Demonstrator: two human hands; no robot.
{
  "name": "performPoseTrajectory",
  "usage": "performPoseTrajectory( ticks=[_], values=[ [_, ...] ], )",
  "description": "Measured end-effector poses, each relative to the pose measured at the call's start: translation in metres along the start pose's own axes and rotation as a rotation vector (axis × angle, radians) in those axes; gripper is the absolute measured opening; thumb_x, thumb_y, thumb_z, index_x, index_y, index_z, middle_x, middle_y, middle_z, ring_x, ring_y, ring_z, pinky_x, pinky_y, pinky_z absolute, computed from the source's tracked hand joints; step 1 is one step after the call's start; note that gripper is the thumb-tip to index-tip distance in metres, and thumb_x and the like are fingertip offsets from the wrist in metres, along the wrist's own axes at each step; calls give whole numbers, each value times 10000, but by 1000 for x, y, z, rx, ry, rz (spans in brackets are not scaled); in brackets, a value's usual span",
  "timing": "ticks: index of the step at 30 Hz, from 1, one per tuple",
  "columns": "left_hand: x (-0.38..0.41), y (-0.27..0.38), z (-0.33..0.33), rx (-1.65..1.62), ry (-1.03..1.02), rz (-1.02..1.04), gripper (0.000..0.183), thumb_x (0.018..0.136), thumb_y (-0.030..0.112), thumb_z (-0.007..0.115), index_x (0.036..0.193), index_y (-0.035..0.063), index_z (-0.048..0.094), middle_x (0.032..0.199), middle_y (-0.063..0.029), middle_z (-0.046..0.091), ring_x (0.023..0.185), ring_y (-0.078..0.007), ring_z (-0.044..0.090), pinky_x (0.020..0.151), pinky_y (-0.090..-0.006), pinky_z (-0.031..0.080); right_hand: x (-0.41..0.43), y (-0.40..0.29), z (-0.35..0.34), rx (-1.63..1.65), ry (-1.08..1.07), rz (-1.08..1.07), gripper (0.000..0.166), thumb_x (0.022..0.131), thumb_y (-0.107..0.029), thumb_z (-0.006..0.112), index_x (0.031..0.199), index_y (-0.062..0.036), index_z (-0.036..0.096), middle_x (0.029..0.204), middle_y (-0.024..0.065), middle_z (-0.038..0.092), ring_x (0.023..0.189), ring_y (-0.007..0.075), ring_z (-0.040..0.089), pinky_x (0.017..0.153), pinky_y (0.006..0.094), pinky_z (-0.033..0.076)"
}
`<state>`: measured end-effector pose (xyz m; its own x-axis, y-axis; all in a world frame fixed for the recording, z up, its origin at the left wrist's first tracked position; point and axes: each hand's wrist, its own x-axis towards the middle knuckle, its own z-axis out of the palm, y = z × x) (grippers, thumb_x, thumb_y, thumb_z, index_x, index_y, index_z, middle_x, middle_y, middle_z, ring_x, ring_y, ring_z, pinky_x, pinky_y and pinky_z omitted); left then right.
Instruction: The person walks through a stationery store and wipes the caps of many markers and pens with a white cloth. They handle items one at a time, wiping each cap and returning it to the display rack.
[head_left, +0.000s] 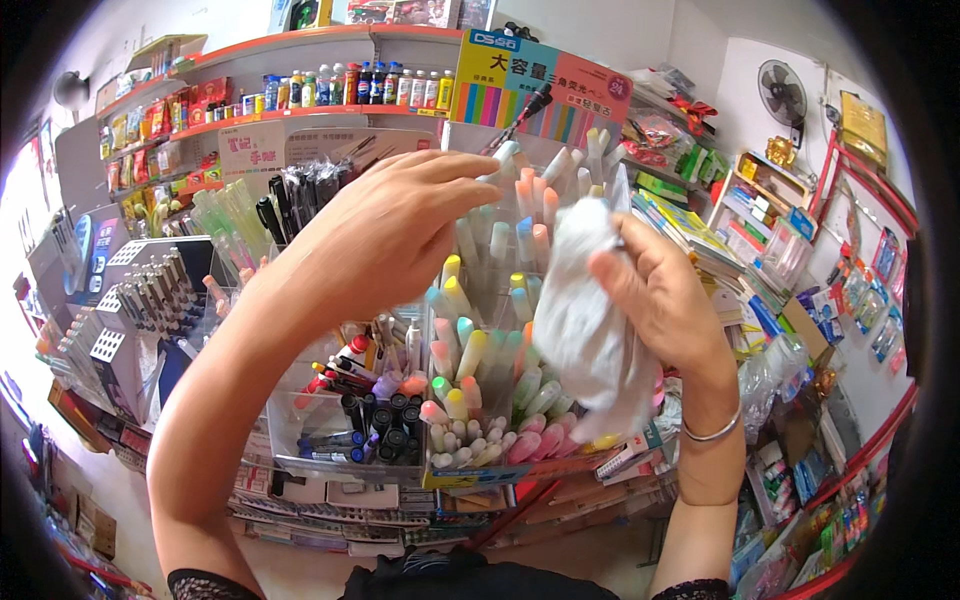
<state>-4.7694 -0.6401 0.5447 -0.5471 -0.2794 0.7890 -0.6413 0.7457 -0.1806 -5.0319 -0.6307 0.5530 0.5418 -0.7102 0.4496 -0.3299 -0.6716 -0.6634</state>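
Note:
A crumpled white cloth (589, 307) hangs from my right hand (660, 292), pinched between thumb and fingers, above the right part of a clear plastic pen display. My left hand (420, 217) reaches over the display, its fingertips at a pale marker (507, 154) near the back; whether they grip it is unclear. Highlighters with coloured caps (471, 354) stand in the compartments below both hands. Pink oval-ended pens (526, 445) are at the front, and dark markers (391, 427) fill the front left compartment. A printed card header (540, 90) rises behind.
Grey pens in a stepped rack (161, 289) stand at the left. Behind, shelves hold drink bottles (379, 84) and snack packets. Stacked notebooks (682, 225) and a clear plastic bag (776, 375) lie at the right. Bagged black pens (307, 191) stand beyond my left forearm.

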Motion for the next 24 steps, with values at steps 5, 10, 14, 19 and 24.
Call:
performPoseTrajectory(
  ticks=[5, 10, 14, 19, 24],
  values=[
    [30, -27, 28, 58, -426, -199, 253, 855, 36, 485, 1065, 12, 624, 1063, -183, 631, 1002, -347, 587, 903, -417, 450, -39, 10, -18, 227, -123, -104, 515, 844, -50, 616, 1298, 74, 408, 1295, 98, 492, 1153, 140, 475, 995, 281, 362],
    [12, -35, 34, -61, -258, -242, 228, 902, 109, 508, 1081, 35, 630, 1038, -175, 641, 956, -335, 606, 866, -406, 472, -62, 13, -30, 303, -99, 24, 539, 812, 37, 617, 1302, 52, 392, 1213, 74, 529, 1104, 114, 515, 943, 279, 416],
    [2, -44, 14, -6, -148, -78, 204, 891, 120, 548, 1054, 44, 644, 967, -157, 659, 865, -317, 631, 824, -383, 491, -59, 11, -27, 307, -98, 32, 428, 826, 1, 647, 1202, 27, 444, 1089, 47, 581, 997, 93, 563, 880, 269, 451],
    [8, -50, 4, 237, -187, -338, 170, 813, 182, 603, 820, 12, 595, 811, -121, 636, 807, -301, 620, 804, -399, 455, -47, 7, -17, 254, -120, -12, 435, 818, -14, 668, 1207, 14, 475, 1100, 39, 573, 988, 95, 559, 865, 259, 455],
    [-2, -49, 2, 715, 24, -363, 195, 714, 215, 617, 796, 38, 622, 870, -111, 608, 956, -248, 577, 947, -421, 335, -53, 11, -18, 1, -52, -61, 438, 785, -8, 686, 1183, 23, 508, 1030, 50, 597, 939, 77, 558, 828, 247, 457]
  ],
)
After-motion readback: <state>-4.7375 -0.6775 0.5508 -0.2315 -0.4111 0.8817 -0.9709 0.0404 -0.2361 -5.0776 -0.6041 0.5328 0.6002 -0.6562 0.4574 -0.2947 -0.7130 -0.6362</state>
